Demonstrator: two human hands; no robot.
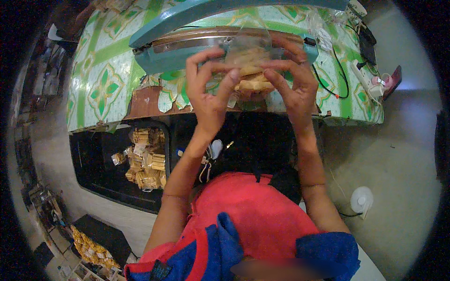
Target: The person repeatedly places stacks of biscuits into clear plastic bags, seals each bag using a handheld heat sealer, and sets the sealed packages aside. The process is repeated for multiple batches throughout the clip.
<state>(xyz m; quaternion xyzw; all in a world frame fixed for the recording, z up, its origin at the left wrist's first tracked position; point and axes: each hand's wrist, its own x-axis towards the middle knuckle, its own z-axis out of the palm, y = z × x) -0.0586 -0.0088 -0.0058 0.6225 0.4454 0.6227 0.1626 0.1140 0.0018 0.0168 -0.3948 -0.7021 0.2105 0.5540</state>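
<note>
Both hands hold a clear plastic bag [251,52] of pale yellow-brown pieces [255,82] in front of a blue impulse sealer [168,58]. My left hand [212,75] pinches the bag's left side between thumb and fingers. On its right side, my right hand [293,72] pinches it in the same way. The bag's upper part lies over the sealer's metal-edged sealing bar [197,41], under the raised blue arm [197,17]. Blur and reflections hide the exact fold of the plastic.
A patterned plastic tablecloth [105,87], torn at the front edge, covers the table. Below left, a black tray [102,168] holds several filled packets [147,165]. Clear plastic [320,31], a cable [346,84] and a white power strip [365,79] lie at the right. A white fan-like object [362,199] stands lower right.
</note>
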